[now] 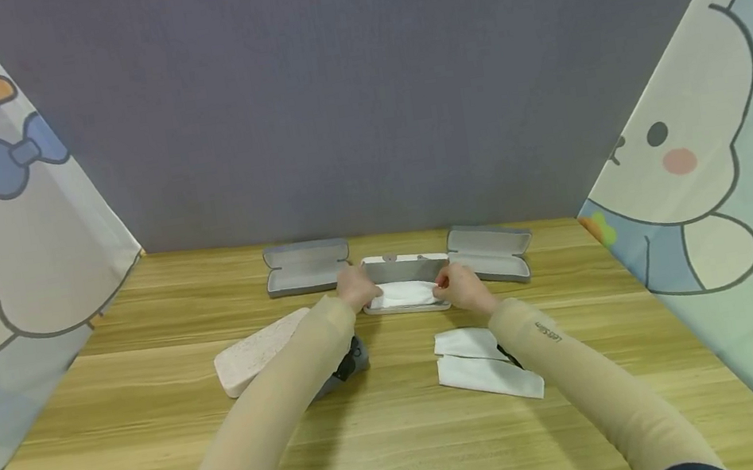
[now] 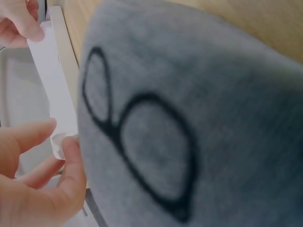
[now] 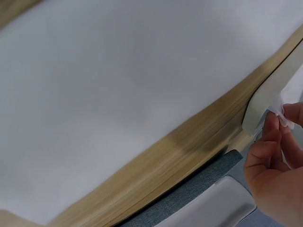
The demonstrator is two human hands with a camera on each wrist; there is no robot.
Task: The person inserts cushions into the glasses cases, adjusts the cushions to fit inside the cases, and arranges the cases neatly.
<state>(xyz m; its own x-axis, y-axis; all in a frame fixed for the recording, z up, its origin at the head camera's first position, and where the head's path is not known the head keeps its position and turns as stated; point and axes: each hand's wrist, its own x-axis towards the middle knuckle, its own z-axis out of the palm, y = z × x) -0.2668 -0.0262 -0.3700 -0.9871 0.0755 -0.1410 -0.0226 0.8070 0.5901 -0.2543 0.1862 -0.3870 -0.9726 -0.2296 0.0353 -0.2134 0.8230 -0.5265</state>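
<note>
An opened glasses case [image 1: 406, 269] with a grey lining and pale outside stands at the middle of the table. A folded white cloth [image 1: 406, 293] lies lengthwise along its lower half. My left hand [image 1: 357, 287] pinches the left end of this cloth; the left wrist view shows the cloth's end [image 2: 58, 142] between thumb and fingers. At the opposite end my right hand [image 1: 465, 288] pinches the cloth, its edge bunched between the fingertips [image 3: 289, 109] in the right wrist view.
Opened grey glasses cases stand left [image 1: 309, 267] and right [image 1: 494, 250] of the middle one. Nearer lie a speckled off-white case [image 1: 263, 351], a grey fabric item [image 2: 236, 118] with a black glasses outline, and two white cloths [image 1: 490, 378]. A grey wall [image 1: 357, 93] rises behind.
</note>
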